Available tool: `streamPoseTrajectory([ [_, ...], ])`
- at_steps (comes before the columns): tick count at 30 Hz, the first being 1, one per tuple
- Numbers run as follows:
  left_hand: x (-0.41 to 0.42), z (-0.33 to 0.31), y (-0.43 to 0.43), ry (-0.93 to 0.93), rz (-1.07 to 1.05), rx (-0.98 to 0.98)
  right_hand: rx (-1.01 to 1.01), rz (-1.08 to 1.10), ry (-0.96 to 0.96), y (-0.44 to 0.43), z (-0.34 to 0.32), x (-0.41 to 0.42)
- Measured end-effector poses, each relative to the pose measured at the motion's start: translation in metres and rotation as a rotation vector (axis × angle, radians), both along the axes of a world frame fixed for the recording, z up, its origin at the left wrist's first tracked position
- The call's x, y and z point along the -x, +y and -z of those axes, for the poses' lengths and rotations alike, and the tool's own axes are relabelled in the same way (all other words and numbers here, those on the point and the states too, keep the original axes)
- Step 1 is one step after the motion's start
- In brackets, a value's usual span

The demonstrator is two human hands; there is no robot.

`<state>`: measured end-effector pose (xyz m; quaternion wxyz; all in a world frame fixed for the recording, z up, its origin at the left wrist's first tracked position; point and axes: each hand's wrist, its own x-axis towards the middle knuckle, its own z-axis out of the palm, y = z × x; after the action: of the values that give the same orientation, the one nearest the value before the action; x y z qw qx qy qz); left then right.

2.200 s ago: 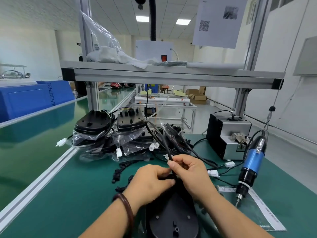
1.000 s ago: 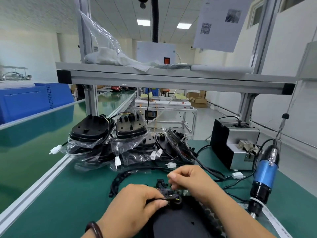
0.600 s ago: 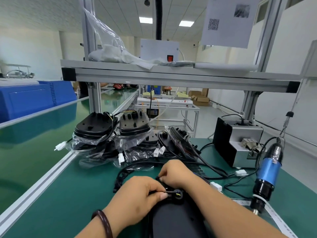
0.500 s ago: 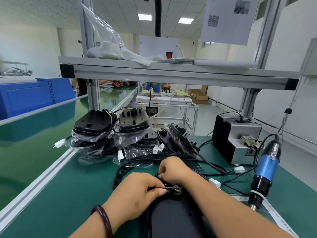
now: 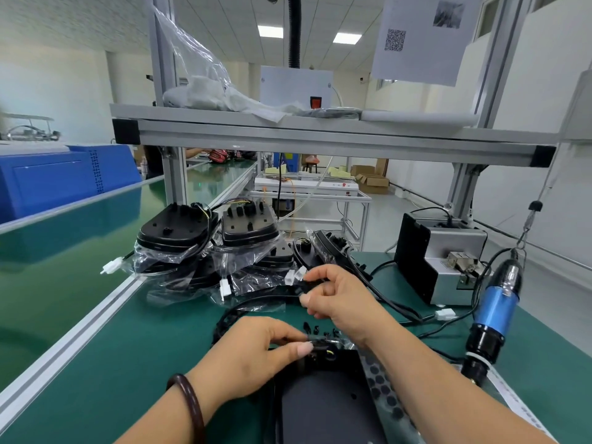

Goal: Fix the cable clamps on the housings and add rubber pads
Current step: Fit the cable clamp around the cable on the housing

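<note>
At the back of the table, clear plastic bags (image 5: 179,264) hold black housings (image 5: 173,229) piled on each other, and white plugs (image 5: 112,266) hang out on wires. One more housing (image 5: 323,408) lies bare on the green mat (image 5: 96,363), right in front of the person. The left hand (image 5: 256,357) has its thumb and a finger curled, pinching a small black part (image 5: 317,344) at the far end of that housing. It is too dark to tell if this part is a clamp. The right hand (image 5: 339,299) is up above the mat, past the housing. Its curled fingers pinch a thin black cable (image 5: 248,303) that bends away to the left. Little black clamps (image 5: 315,330) lie loose between the two hands. A sheet of round black rubber pads (image 5: 384,392) peeks out from under the right arm, which hides much of it. The near end of the bare housing is cut off at the bottom edge. A blue screwdriver (image 5: 496,309) hangs on the right, near a grey box (image 5: 448,251). Over the table runs a metal shelf (image 5: 288,129) with more plastic on it, and a paper (image 5: 419,36) with a square code hangs above. A blue bin (image 5: 64,181) sits far left in a bright room with long green tables.
</note>
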<state>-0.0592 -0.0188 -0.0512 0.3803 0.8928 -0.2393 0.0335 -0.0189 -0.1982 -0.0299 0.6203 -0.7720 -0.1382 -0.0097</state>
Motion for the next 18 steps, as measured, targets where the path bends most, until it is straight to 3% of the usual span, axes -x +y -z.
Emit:
streamPoseTrajectory([
  [3, -0.003, -0.003, -0.006, 0.005, -0.036, 0.068, -0.114, -0.053, -0.026, 0.003, 0.003, 0.015],
  [7, -0.011, -0.002, -0.014, 0.007, -0.235, 0.237, -0.209, -0.019, 0.01, 0.005, 0.008, 0.022],
  [12, -0.011, -0.007, -0.022, 0.078, -0.199, 0.413, -0.234, -0.016, 0.022, 0.005, 0.011, 0.023],
  [18, -0.004, -0.007, -0.014, 0.066, -0.103, 0.296, -0.244, 0.043, 0.038, 0.0, 0.01, 0.025],
])
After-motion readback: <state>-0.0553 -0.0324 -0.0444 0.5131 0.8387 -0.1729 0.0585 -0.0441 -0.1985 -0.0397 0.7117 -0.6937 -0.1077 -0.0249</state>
